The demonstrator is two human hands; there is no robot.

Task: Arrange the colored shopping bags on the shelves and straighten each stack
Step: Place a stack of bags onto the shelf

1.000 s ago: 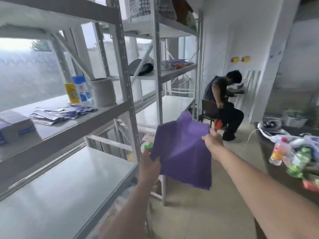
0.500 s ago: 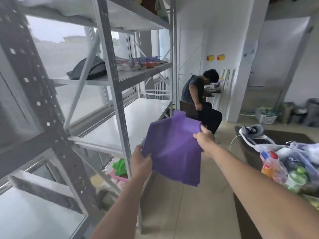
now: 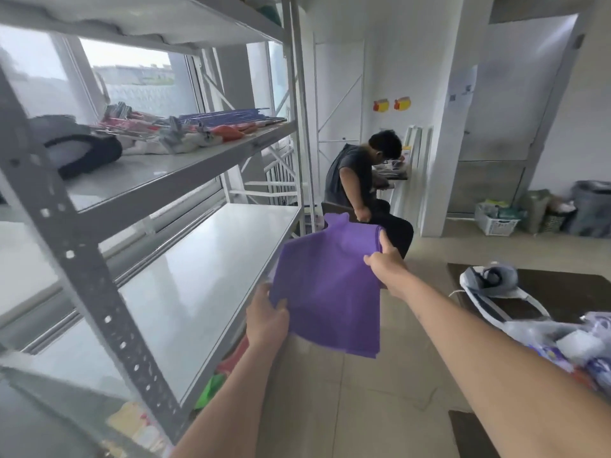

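Bare shelf (image 3: 198,292) lies just left of my left hand (image 3: 266,317). Both hands pinch the purple bag (image 3: 325,285), right hand (image 3: 385,264) farther out, its length running away from me.

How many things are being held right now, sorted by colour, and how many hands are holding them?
Purple bags: 1, held at its near edge by the left hand and at its far edge by the right hand
Hands holding: 2
Total things held: 1
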